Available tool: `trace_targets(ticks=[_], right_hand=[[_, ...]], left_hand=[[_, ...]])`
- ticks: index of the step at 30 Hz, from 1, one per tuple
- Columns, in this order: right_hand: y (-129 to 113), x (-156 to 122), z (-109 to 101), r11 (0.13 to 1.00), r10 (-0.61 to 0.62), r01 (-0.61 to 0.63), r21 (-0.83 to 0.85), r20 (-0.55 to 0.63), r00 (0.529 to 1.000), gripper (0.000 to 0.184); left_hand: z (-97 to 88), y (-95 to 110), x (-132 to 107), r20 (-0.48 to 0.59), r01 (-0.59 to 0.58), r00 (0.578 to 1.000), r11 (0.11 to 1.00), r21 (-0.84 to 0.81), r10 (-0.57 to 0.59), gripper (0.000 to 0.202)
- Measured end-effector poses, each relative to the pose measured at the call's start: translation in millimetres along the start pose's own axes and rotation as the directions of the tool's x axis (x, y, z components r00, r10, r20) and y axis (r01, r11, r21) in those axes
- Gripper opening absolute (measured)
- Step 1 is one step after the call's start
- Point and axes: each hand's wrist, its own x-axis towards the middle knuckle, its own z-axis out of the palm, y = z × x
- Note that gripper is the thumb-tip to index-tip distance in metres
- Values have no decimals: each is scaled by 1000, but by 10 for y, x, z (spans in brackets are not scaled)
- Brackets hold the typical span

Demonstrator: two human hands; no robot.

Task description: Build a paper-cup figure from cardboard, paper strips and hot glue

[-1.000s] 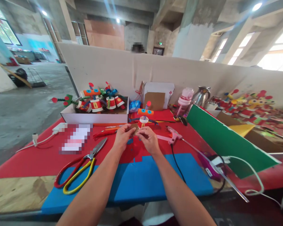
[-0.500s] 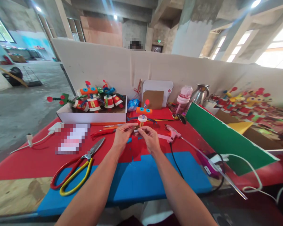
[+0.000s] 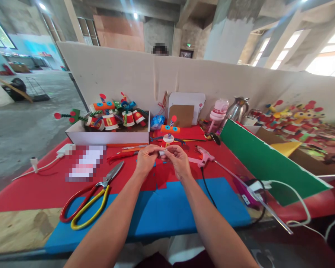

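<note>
Over the middle of the table, my left hand [image 3: 146, 160] and my right hand [image 3: 179, 160] meet fingertip to fingertip. Between them they pinch a small whitish piece [image 3: 162, 152], perhaps a short roll; the fingers hide much of it. Just beyond the hands stands a paper-cup figure [image 3: 170, 134] with an orange tube head, blue eyes and dark coiled arms, its lower part covered by my fingers. A pink glue gun [image 3: 204, 157] lies right of my right hand. Large scissors [image 3: 102, 184] with red and yellow handles rest, blades apart, to the left.
A white box [image 3: 106, 139] of similar figures stands back left. To the right are a green panel [image 3: 270, 163], a purple power strip [image 3: 246, 193] with cables, and a metal jug [image 3: 236, 108]. A blue mat [image 3: 184, 208] covers the front edge.
The pinched piece has turned in my fingers, and more of its white side shows. Both hands stay close together in nearly the same place. The view has shifted slightly.
</note>
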Motion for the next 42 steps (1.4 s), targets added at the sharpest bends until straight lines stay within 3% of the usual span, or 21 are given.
trace_targets(ticks=[18,27,33,39,42], right_hand=[[7,7,-59,997,72,-72,-8,57,996,37],[7,4,-64,988,128,-130,84,27,991,35],[6,8,-60,983,144,-146,115,22,989,30],[30,8,-58,995,87,-88,46,29,996,33],[18,11,-54,997,-54,51,-64,-35,998,30]], left_hand=[[-5,68,-10,0,47,999,999,14,-47,21],[0,87,-25,17,-97,995,985,141,96,28],[-6,60,-29,15,-107,994,978,180,106,30],[1,42,-36,27,-98,995,976,193,95,29],[2,69,-26,-31,-22,999,991,129,26,24]])
